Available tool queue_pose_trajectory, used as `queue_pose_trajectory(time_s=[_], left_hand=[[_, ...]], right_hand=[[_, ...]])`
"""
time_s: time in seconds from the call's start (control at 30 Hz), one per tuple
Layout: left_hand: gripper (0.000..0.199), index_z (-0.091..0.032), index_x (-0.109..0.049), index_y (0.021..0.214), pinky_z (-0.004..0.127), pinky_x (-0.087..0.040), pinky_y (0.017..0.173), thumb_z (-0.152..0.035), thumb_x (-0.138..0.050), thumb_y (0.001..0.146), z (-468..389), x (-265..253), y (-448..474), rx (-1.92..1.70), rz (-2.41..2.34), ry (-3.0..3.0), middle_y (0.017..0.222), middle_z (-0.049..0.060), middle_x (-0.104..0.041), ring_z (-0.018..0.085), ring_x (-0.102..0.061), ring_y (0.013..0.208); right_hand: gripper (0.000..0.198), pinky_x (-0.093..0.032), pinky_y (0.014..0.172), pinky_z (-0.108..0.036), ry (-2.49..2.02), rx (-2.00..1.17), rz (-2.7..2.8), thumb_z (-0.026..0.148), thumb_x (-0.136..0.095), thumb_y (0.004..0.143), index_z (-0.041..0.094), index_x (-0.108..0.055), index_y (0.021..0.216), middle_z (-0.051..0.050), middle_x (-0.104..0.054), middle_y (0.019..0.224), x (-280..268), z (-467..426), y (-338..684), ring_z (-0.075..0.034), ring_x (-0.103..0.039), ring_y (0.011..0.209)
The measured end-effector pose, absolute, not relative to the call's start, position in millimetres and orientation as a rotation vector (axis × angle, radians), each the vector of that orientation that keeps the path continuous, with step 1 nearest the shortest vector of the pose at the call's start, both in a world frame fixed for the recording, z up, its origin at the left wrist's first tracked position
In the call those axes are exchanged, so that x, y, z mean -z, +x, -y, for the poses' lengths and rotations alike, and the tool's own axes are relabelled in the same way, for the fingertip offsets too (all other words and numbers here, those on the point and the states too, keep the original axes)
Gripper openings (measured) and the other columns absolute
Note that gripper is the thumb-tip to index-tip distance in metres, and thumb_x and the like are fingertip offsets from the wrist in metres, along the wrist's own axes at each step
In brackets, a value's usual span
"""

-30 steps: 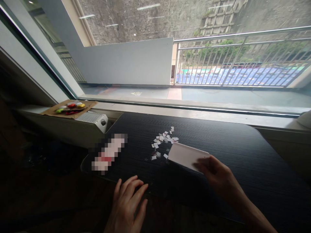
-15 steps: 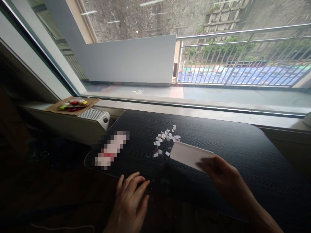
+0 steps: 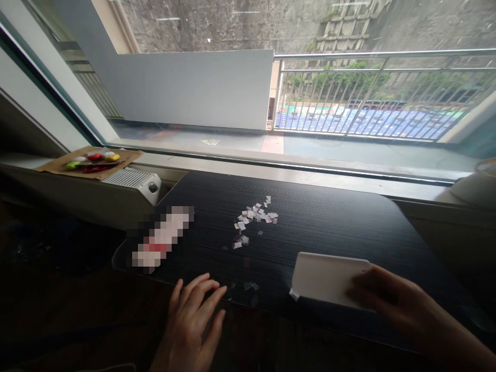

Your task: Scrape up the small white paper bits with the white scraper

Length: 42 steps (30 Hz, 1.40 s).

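Note:
My right hand [image 3: 382,289] grips the right end of a thin white rectangular piece with rounded corners [image 3: 325,276], thumb and fingers closed on it. It is held over the dark table, near the front edge. One small white scrap [image 3: 294,294] is at its lower left corner. Farther back and left lies a loose scatter of small white and clear scraps [image 3: 256,213]. My left hand [image 3: 197,310] is at the front edge with fingers spread, holding nothing. A few clear scraps [image 3: 250,285] lie just right of its fingertips.
A pixelated pinkish strip [image 3: 165,240] lies on the left of the black wood-grain table [image 3: 329,217]. Beyond the back edge are the sill and window. At the left, a brown board [image 3: 58,164] with colourful items rests by a white radiator [image 3: 134,183].
My right hand has drawn the white piece right and towards me, away from the scatter, with one scrap at its corner. My left hand keeps its pose. The camera view has shifted slightly.

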<state>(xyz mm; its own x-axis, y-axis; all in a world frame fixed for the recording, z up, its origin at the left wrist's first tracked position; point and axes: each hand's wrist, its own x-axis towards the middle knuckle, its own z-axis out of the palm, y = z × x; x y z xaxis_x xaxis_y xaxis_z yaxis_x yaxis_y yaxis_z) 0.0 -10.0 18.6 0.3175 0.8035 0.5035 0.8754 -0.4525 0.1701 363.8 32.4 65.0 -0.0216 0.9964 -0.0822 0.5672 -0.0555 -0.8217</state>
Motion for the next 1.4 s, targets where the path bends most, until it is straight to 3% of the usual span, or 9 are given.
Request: queue_pose_trajectory(time_s=[0.23,0.5,0.73,0.97,1.07,1.23,1.4], left_hand=[[0.032,-0.027,-0.061,0.115,0.044,-0.032,0.107,-0.020,-0.052,0.085,5.8,-23.0,4.2,0.816,1.508,-2.464,0.107,0.002,-0.067,0.022,-0.061,0.108],[0.035,-0.028,-0.055,0.122,0.042,-0.023,0.110,-0.022,-0.050,0.088,11.9,-17.5,-11.0,0.665,1.516,-2.515,0.115,0.003,-0.065,0.022,-0.055,0.117],[0.034,-0.027,-0.055,0.122,0.040,-0.022,0.110,-0.023,-0.050,0.088,11.0,-18.7,-11.6,0.642,1.497,-2.513,0.115,0.003,-0.064,0.022,-0.053,0.119],[0.035,-0.027,-0.057,0.121,0.040,-0.024,0.108,-0.023,-0.051,0.087,11.8,-21.5,-15.0,0.638,1.470,-2.521,0.115,0.002,-0.064,0.022,-0.056,0.117],[0.036,-0.026,-0.055,0.123,0.041,-0.022,0.110,-0.022,-0.051,0.088,13.1,-20.3,-12.9,0.622,1.454,-2.519,0.117,0.004,-0.064,0.022,-0.054,0.119],[0.037,-0.025,-0.053,0.125,0.045,-0.025,0.108,-0.018,-0.050,0.088,14.0,-18.8,-6.1,0.565,1.481,-2.492,0.116,0.005,-0.064,0.022,-0.052,0.121],[0.037,-0.025,-0.053,0.125,0.051,-0.032,0.105,-0.019,-0.050,0.088,17.6,-17.8,-8.3,0.535,1.556,-2.459,0.115,0.007,-0.064,0.024,-0.052,0.121]], right_hand=[[0.020,-0.055,0.067,-0.033,-1.534,-1.221,1.545,0.039,-0.070,0.075,0.019,-0.066,0.077,-0.003,-0.071,0.074,-61.8,-52.6,373.8,-0.022,-0.066,0.072],[0.010,-0.048,0.063,-0.028,-1.478,-1.348,1.678,0.023,-0.063,0.075,0.017,-0.067,0.083,0.000,-0.068,0.075,-55.6,-72.3,365.6,-0.018,-0.061,0.071],[0.006,-0.040,0.056,-0.024,-1.479,-1.477,1.787,0.021,-0.064,0.074,0.016,-0.061,0.075,0.002,-0.060,0.068,-62.6,-68.6,371.2,-0.015,-0.053,0.064],[0.010,-0.044,0.061,-0.026,-1.430,-1.560,1.756,0.024,-0.063,0.077,0.016,-0.063,0.083,0.000,-0.065,0.074,-65.9,-59.5,381.2,-0.017,-0.058,0.069],[0.014,-0.049,0.064,-0.028,-1.408,-1.509,1.715,0.029,-0.064,0.079,0.016,-0.064,0.085,-0.001,-0.067,0.077,-64.4,-54.2,381.4,-0.019,-0.062,0.073],[0.020,-0.053,0.068,-0.032,-1.404,-1.117,1.635,0.039,-0.064,0.081,0.019,-0.065,0.084,-0.004,-0.072,0.080,-52.6,-55.1,345.4,-0.023,-0.067,0.075],[0.014,-0.052,0.068,-0.028,-1.361,-0.946,1.750,0.034,-0.058,0.087,0.022,-0.063,0.084,-0.003,-0.074,0.082,-41.8,-63.3,295.5,-0.020,-0.069,0.075]])
